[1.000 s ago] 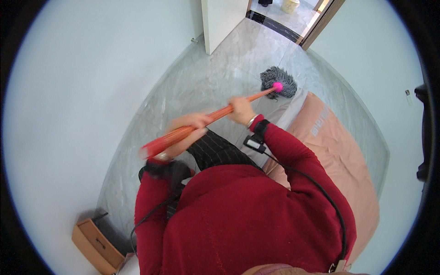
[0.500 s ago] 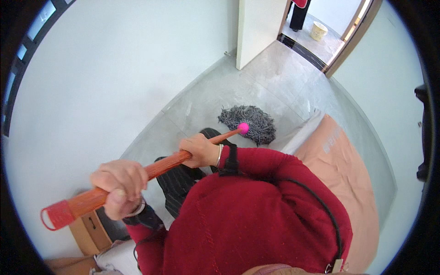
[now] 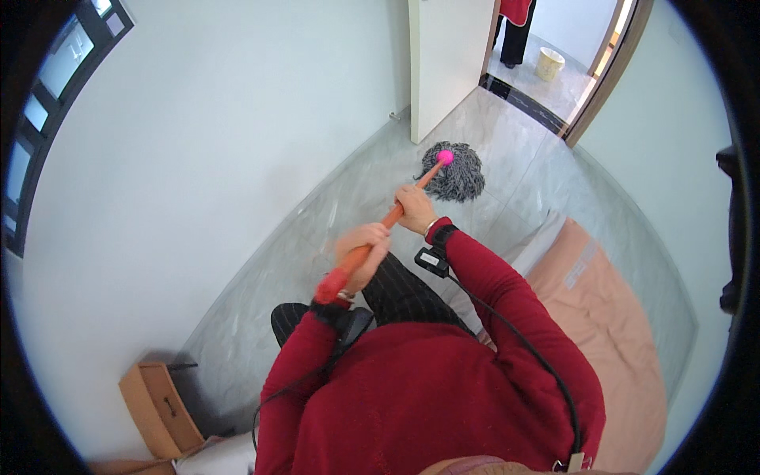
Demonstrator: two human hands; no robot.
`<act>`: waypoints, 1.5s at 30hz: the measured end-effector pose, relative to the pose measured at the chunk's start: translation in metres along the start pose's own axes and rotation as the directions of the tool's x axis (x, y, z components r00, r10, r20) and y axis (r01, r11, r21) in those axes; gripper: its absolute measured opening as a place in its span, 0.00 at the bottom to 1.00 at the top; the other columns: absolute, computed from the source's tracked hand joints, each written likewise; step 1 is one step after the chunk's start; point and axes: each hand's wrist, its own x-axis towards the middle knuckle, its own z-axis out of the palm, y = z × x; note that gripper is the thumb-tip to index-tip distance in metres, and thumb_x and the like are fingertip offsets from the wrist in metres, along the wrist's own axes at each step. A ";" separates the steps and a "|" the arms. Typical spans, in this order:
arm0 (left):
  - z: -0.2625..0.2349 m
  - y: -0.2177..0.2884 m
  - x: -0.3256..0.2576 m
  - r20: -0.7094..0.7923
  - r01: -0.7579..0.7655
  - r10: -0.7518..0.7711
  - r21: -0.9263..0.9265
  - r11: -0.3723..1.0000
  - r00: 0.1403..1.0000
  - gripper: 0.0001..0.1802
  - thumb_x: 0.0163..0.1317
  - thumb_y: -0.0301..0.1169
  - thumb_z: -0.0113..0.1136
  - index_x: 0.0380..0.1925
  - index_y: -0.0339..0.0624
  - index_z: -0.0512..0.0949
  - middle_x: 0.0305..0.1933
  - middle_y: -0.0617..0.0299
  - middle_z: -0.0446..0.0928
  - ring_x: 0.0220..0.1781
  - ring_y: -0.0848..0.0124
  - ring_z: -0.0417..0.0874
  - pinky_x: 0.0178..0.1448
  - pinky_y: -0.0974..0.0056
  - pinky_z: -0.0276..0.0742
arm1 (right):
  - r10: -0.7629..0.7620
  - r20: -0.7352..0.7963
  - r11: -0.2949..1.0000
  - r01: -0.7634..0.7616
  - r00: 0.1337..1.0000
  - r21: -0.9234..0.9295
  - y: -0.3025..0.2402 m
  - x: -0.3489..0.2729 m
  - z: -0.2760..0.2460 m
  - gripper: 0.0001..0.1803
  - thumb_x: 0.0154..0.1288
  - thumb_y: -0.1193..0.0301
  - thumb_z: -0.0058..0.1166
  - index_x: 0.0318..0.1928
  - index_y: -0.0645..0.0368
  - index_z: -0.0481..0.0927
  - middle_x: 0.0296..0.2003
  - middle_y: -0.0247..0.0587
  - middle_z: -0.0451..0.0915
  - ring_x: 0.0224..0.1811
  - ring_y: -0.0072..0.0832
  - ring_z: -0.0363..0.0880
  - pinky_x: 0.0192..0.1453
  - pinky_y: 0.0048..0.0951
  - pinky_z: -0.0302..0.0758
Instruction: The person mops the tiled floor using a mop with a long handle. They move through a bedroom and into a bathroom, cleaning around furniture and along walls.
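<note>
Both my hands are wrapped round the orange handle of a mop (image 3: 391, 218). My left hand (image 3: 362, 252) grips it near the red end cap, somewhat smeared by motion. Farther along the shaft, my right hand (image 3: 415, 210) is closed on it, closer to the mop head. The grey string mop head (image 3: 459, 176) lies on the tiled floor ahead of me, its strands bunched below a pink round joint (image 3: 445, 157). Its far edge is close to the foot of the white door.
An open white door (image 3: 451, 71) stands beside a doorway, where a person (image 3: 515, 36) in dark trousers stands near a pale bucket (image 3: 549, 65). A bed with a pink cover (image 3: 602, 301) is at my right. A small wooden cabinet (image 3: 162, 408) stands at the lower left by the wall.
The mop head has slid away from me toward the door. Both hands have moved forward and right with the handle, and my arms are stretched out farther.
</note>
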 end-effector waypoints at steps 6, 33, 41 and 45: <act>0.020 -0.031 -0.030 0.244 -0.088 0.076 0.040 0.995 0.967 0.06 0.56 0.18 0.62 0.28 0.39 0.75 0.35 0.58 0.78 0.48 0.62 0.79 0.57 0.60 0.72 | 0.031 -0.099 0.980 -0.011 0.995 0.197 -0.033 -0.046 -0.009 0.11 0.42 0.71 0.63 0.27 0.55 0.75 0.28 0.43 0.73 0.36 0.45 0.74 0.40 0.41 0.70; -0.037 0.046 0.011 -0.125 0.229 -0.209 0.176 0.957 0.970 0.07 0.62 0.24 0.57 0.25 0.36 0.79 0.27 0.63 0.79 0.31 0.73 0.77 0.38 0.68 0.72 | -0.228 -0.058 0.909 0.234 0.972 0.346 -0.082 0.045 0.015 0.14 0.45 0.67 0.64 0.30 0.58 0.74 0.27 0.45 0.74 0.29 0.46 0.76 0.33 0.38 0.71; -0.035 0.095 -0.030 -0.038 -0.013 0.017 0.092 0.996 0.999 0.02 0.57 0.21 0.62 0.28 0.36 0.78 0.33 0.60 0.80 0.39 0.68 0.81 0.49 0.62 0.75 | -0.227 -0.145 0.896 0.265 0.963 0.357 -0.127 -0.003 -0.005 0.12 0.43 0.71 0.63 0.25 0.57 0.71 0.25 0.45 0.73 0.30 0.48 0.74 0.32 0.44 0.70; -0.070 0.175 -0.037 -0.162 0.111 -0.088 0.142 0.984 0.983 0.09 0.59 0.24 0.56 0.20 0.37 0.73 0.22 0.59 0.74 0.26 0.68 0.75 0.37 0.61 0.72 | -0.359 -0.174 0.818 0.399 0.917 0.414 -0.199 0.009 -0.015 0.13 0.46 0.69 0.64 0.27 0.57 0.71 0.22 0.42 0.71 0.26 0.44 0.74 0.28 0.40 0.70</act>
